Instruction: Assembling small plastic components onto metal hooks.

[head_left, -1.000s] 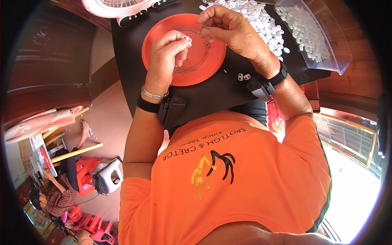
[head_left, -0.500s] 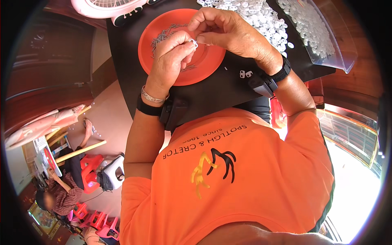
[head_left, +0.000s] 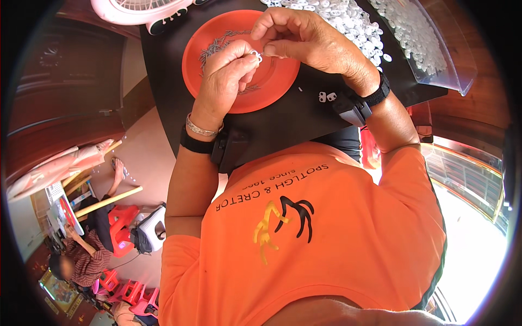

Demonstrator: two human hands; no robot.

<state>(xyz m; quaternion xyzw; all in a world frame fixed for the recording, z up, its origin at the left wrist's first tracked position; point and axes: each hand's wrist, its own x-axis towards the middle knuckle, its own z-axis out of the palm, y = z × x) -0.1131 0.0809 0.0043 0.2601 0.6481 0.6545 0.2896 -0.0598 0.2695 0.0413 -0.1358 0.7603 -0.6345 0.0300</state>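
We pinch a small white plastic ring piece (head_left: 255, 55) between our left hand (head_left: 225, 76) and right hand (head_left: 307, 38), fingertips of both pressed on it above the orange plate (head_left: 272, 89). It is too tiny to tell its long axis; it seems to lie crosswise between the hands. The plate sits on the black counter (head_left: 293, 117), beside a heap of white pieces (head_left: 348, 19).

Dish (head_left: 272, 87) on table (head_left: 283, 117), springs (head_left: 217, 43) in it. Both hands above dish, left hand (head_left: 225, 81) beside right hand (head_left: 310, 41), small piece (head_left: 255, 54) between fingertips. Loose pieces (head_left: 348, 22) right of dish; tray (head_left: 435, 49) further right. Fan (head_left: 136, 8) behind-left.
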